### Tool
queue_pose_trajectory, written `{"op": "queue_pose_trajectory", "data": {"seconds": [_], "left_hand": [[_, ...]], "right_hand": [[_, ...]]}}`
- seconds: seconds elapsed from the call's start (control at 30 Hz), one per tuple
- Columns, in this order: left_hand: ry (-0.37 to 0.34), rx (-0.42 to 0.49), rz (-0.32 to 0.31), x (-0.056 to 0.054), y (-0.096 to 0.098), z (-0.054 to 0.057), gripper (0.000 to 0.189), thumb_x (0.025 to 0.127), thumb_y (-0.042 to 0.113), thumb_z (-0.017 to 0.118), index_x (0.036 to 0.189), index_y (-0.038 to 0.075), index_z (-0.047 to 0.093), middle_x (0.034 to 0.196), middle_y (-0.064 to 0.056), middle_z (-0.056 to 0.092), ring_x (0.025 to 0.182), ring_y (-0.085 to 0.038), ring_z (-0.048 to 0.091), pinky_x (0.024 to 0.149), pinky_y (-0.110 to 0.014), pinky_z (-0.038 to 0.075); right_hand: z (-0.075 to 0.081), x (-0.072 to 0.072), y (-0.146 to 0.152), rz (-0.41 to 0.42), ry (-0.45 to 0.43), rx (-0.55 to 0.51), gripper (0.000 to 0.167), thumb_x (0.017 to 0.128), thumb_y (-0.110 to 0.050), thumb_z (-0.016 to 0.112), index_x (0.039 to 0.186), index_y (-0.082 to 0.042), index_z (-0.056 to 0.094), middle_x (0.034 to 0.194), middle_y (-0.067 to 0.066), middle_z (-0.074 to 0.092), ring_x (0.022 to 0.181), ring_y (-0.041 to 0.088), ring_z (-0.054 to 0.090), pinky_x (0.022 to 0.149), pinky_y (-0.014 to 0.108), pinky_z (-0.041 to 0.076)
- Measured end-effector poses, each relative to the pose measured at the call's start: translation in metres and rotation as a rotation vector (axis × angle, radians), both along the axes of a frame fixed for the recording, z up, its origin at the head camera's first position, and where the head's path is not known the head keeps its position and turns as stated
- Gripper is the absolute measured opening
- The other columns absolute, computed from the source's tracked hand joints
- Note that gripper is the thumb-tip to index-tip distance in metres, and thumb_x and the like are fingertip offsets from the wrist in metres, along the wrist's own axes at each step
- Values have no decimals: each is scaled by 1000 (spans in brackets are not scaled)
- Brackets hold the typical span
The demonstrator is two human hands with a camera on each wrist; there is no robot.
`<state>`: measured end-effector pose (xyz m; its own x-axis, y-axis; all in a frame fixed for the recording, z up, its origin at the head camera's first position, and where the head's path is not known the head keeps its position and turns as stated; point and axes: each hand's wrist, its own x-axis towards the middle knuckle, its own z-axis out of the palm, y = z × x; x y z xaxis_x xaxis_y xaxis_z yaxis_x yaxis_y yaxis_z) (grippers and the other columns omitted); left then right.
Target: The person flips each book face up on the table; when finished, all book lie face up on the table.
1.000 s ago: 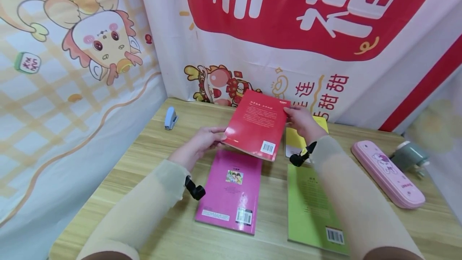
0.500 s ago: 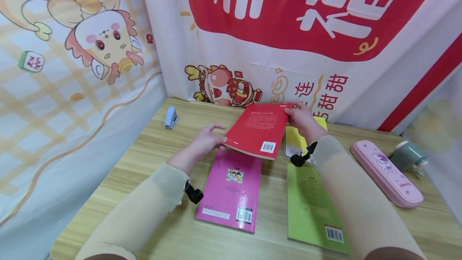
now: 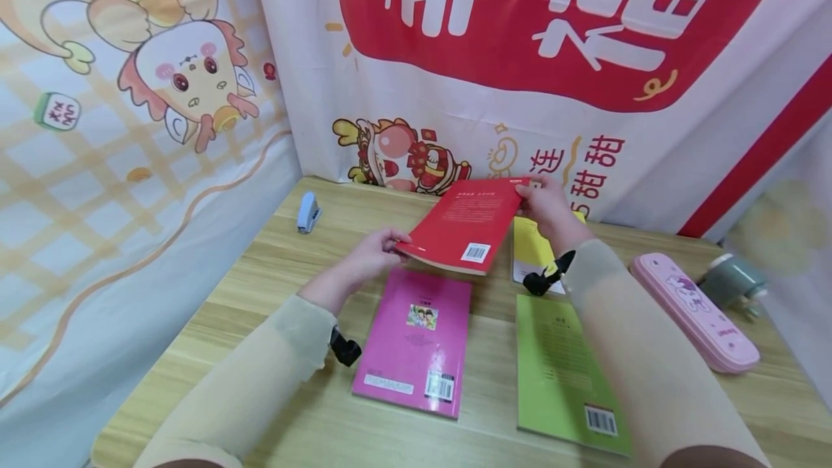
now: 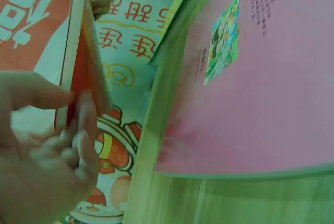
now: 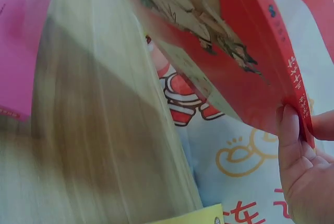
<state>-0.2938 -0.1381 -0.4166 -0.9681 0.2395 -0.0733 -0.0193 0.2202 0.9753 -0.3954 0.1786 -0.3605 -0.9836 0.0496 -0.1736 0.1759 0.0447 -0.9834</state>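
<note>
A red book [image 3: 471,219] is held above the table, tilted, its back side with a barcode facing up in the head view. My left hand [image 3: 375,255] pinches its near left corner; in the left wrist view the thumb and fingers of the left hand [image 4: 47,145] close on the book's edge. My right hand [image 3: 549,211] grips the far right side, and the right wrist view shows the right hand [image 5: 308,166] pinching the spine. That view also shows an illustrated cover on the underside of the red book [image 5: 219,31]. A pink book [image 3: 416,345] lies below, nearest the left hand.
A green book [image 3: 562,374] lies at the right front, partly under the right forearm. Behind it is a yellow book [image 3: 531,248]. A blue stapler [image 3: 308,213] stands at the back left. At the right are a pink pencil case [image 3: 695,313] and a grey-green device [image 3: 734,280].
The red book first tipped flatter, then rose slightly. My left hand's fingers, spread half a second ago, have closed on its corner. The right hand has lifted a little.
</note>
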Motion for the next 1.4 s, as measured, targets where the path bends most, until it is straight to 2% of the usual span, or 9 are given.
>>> {"op": "queue_pose_trajectory", "data": {"seconds": [0.1, 0.23, 0.4, 0.5, 0.6, 0.8, 1.0, 1.17, 1.4], "left_hand": [[39, -68, 8, -1, 3, -3, 41, 83, -10, 68, 118, 2, 51, 117, -18, 63, 109, -30, 60, 92, -37, 52], [104, -140, 82, -1, 9, -6, 43, 80, -5, 77, 110, 7, 49, 115, -16, 61, 108, -30, 59, 89, -36, 53], [189, -276, 150, -2, 16, -8, 35, 83, 0, 74, 106, 13, 51, 106, -11, 64, 89, -25, 62, 74, -34, 56], [212, -350, 158, -1, 19, -10, 30, 87, 3, 70, 106, 18, 51, 99, -7, 64, 74, -23, 61, 60, -32, 55], [253, -417, 156, -1, 20, -10, 25, 89, 8, 70, 103, 21, 54, 93, -4, 64, 68, -21, 58, 54, -32, 53], [368, -542, 154, -2, 25, -8, 18, 89, 16, 74, 96, 21, 58, 98, 0, 60, 83, -20, 58, 68, -33, 53], [460, -595, 176, 4, 32, 4, 15, 89, 17, 73, 95, 19, 59, 94, 2, 57, 82, -17, 56, 69, -32, 52], [620, -645, 190, 9, 39, 15, 15, 88, 16, 74, 94, 17, 60, 93, 4, 60, 81, -15, 58, 70, -33, 53], [830, -746, 214, 17, 46, 31, 22, 84, 12, 74, 103, 12, 63, 97, -2, 63, 78, -18, 61, 65, -35, 55]], "right_hand": [[4, 3, -4, -16, 4, -31, 45, 102, -14, 54, 144, -5, 40, 122, 15, 56, 77, 18, 62, 67, 27, 58], [7, 5, -7, -24, 10, -74, 44, 102, -11, 54, 143, -2, 40, 111, 14, 59, 71, 15, 62, 64, 26, 59], [11, 6, -8, -29, -10, -116, 44, 102, -10, 53, 143, -3, 39, 112, 14, 58, 72, 15, 63, 66, 27, 59], [12, 6, -8, -49, -32, -123, 45, 102, -12, 54, 143, -5, 38, 114, 13, 57, 74, 16, 62, 67, 27, 59], [13, 6, -8, -72, -31, -145, 45, 102, -12, 53, 143, -6, 37, 111, 12, 57, 72, 14, 62, 66, 25, 58], [18, 8, -13, -121, 31, -224, 41, 101, -8, 54, 138, -3, 37, 96, 9, 62, 64, 12, 62, 62, 24, 57], [27, 15, -21, -157, 58, -269, 40, 101, -6, 53, 137, -5, 36, 102, 12, 63, 64, 14, 64, 66, 27, 59], [30, 20, -28, -182, 79, -257, 46, 101, -6, 53, 142, -8, 32, 117, 15, 57, 69, 16, 65, 67, 27, 59], [29, 20, -35, -228, 104, -246, 48, 101, -6, 53, 143, -10, 31, 122, 17, 55, 73, 19, 65, 69, 29, 59]]}}
